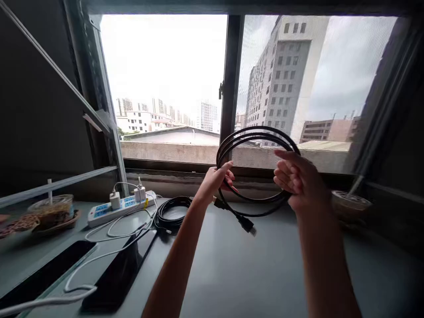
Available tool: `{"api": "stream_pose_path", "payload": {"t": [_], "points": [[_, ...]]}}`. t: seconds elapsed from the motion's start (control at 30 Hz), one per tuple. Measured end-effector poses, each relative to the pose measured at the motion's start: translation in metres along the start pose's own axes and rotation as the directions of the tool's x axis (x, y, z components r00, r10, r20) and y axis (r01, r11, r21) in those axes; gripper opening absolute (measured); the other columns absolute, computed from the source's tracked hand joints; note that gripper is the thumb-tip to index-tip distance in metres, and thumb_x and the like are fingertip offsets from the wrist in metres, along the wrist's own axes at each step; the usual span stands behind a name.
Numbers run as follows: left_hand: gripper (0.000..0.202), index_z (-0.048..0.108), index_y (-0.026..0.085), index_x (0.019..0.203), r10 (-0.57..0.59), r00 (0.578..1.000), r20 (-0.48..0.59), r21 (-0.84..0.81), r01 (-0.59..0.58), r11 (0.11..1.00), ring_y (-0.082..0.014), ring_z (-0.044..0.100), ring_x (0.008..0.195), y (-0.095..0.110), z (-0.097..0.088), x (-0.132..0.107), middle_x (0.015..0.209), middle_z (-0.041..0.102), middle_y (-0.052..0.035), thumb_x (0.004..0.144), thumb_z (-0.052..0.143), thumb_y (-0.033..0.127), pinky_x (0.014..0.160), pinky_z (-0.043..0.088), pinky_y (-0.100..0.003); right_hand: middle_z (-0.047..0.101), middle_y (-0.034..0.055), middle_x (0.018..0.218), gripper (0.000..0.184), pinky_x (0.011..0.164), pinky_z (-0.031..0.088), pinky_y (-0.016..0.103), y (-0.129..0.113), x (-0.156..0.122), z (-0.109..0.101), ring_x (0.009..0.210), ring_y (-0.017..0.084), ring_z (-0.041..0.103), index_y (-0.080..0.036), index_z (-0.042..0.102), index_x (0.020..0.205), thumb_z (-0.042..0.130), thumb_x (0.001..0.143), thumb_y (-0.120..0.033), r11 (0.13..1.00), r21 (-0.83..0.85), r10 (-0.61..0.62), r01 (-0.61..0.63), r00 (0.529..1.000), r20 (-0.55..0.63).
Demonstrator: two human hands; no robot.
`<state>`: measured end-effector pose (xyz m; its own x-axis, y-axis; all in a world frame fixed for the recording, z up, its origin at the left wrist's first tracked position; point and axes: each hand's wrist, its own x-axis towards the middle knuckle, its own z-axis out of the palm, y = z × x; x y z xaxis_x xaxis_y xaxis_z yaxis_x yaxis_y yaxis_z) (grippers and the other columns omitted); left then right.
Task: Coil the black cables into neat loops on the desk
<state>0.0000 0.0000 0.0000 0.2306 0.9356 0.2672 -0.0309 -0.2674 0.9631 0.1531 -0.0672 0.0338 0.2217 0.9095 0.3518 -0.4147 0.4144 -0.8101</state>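
A person holds a coil [255, 130] of black cable up before a window [232, 88], both bare arms reaching out over a grey worktop [251, 278]. The left hand [215, 179] has its grip closed around the coil's left side, fingers curled about the bundled loops. The right hand [298, 179] is at the coil's right side with its grip spread: the fingers are stretched out loosely towards the left and the loops run across them at the lower edge. The coil stands nearly upright in the air, clear of the worktop and level with the sill. Its loose end hangs from the bottom left, ending in a plug [250, 227] that dangles between the two forearms, just above the worktop.

A second coil [174, 212] of black cable lies flat on the worktop, left of the left wrist. Beside it, a white power strip [121, 207] carries two white chargers [115, 198], and a white lead [112, 226] loops from them towards the near edge. A phone [117, 276] lies dark by the left forearm, and a second phone [43, 276] lies further left. A cup [53, 205] with a straw stands at far left; another cup [349, 204] stands by the sill at right. A grey tower [285, 75] rises outside under an overcast sky.
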Motion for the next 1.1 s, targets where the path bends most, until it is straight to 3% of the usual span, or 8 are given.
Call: {"api": "stream_pose_path", "payload": {"t": [0.23,0.4,0.5,0.7,0.83,0.93,1.0,1.1], "points": [[0.032,0.053,0.014,0.054,-0.026,0.999,0.025,0.145,0.023,0.989,-0.0104,0.052,0.036,-0.005,0.027,-0.005,0.048,0.052,0.0020,0.083,0.045,0.027,0.043,0.039,-0.022,0.024,-0.0083,0.024,0.053,0.026,0.005,0.019,-0.006,-0.027,0.011,0.020,0.001,0.015,-0.017,0.028,0.035,0.066,0.070,-0.025,0.969,-0.054,-0.239,0.241,0.970,0.041],[0.039,0.055,0.014,0.064,-0.050,0.946,0.320,-0.130,0.096,0.987,-0.0141,0.064,0.058,-0.005,0.026,-0.007,0.058,0.062,-0.0026,0.085,0.046,0.046,0.065,0.048,-0.025,0.027,-0.0091,0.025,0.050,0.027,0.009,0.021,0.003,-0.034,0.015,0.021,0.002,0.017,-0.017,0.033,0.036,0.067,0.073,-0.023,0.883,-0.057,-0.464,0.466,0.885,0.036],[0.049,0.056,0.014,0.067,-0.084,0.893,0.441,-0.193,0.186,0.963,-0.0161,0.063,0.052,-0.008,0.031,-0.009,0.049,0.059,-0.0030,0.087,0.035,0.053,0.061,0.049,-0.028,0.027,-0.0090,0.026,0.050,0.028,0.011,0.022,0.010,-0.029,0.016,0.022,0.002,0.019,-0.018,0.033,0.037,0.066,0.074,-0.021,0.821,-0.044,-0.569,0.569,0.822,0.027],[0.034,0.049,0.016,0.058,-0.074,0.983,0.168,-0.189,0.106,0.976,-0.0142,0.055,0.038,-0.010,0.048,-0.010,0.041,0.050,0.0004,0.086,0.035,0.027,0.045,0.044,-0.024,0.030,-0.0077,0.026,0.049,0.029,0.010,0.023,0.017,-0.019,0.015,0.021,0.003,0.022,-0.017,0.037,0.032,0.069,0.070,-0.020,0.704,-0.087,-0.703,0.705,0.709,0.058],[0.034,0.042,0.018,0.049,-0.036,0.997,0.061,-0.129,0.044,0.991,-0.0092,0.044,0.032,-0.006,0.050,-0.011,0.037,0.043,0.0025,0.082,0.037,0.019,0.040,0.039,-0.022,0.026,-0.0081,0.023,0.046,0.028,0.007,0.022,0.010,-0.017,0.013,0.020,0.002,0.017,-0.018,0.033,0.033,0.066,0.064,-0.016,0.791,-0.018,-0.610,0.611,0.792,0.029],[0.041,0.043,0.017,0.042,-0.075,0.981,0.178,-0.029,0.082,0.996,-0.0091,0.044,0.033,-0.001,0.045,-0.014,0.035,0.042,0.0009,0.082,0.035,0.019,0.042,0.038,-0.021,0.024,-0.0080,0.022,0.043,0.028,0.003,0.023,0.004,-0.015,0.008,0.019,0.003,0.015,-0.018,0.030,0.033,0.062,0.062,-0.017,0.860,0.018,-0.509,0.509,0.861,-0.025],[0.046,0.049,0.015,0.043,-0.113,0.930,0.350,0.024,0.112,0.993,-0.0103,0.052,0.040,0.004,0.039,-0.018,0.038,0.047,-0.0019,0.084,0.031,0.021,0.050,0.042,-0.021,0.023,-0.0079,0.023,0.043,0.028,0.004,0.022,0.003,-0.014,0.005,0.019,0.003,0.015,-0.018,0.027,0.034,0.059,0.063,-0.016,0.869,0.045,-0.488,0.492,0.869,-0.076],[0.055,0.064,0.013,0.058,-0.116,0.782,0.612,0.103,0.066,0.992,-0.0136,0.061,0.062,0.014,0.026,-0.026,0.051,0.060,-0.0054,0.089,0.021,0.029,0.074,0.047,-0.025,0.021,-0.0076,0.024,0.042,0.027,0.007,0.022,0.006,-0.011,0.001,0.019,0.003,0.014,-0.018,0.024,0.037,0.051,0.069,-0.015,0.868,0.128,-0.460,0.479,0.875,-0.154]]}}
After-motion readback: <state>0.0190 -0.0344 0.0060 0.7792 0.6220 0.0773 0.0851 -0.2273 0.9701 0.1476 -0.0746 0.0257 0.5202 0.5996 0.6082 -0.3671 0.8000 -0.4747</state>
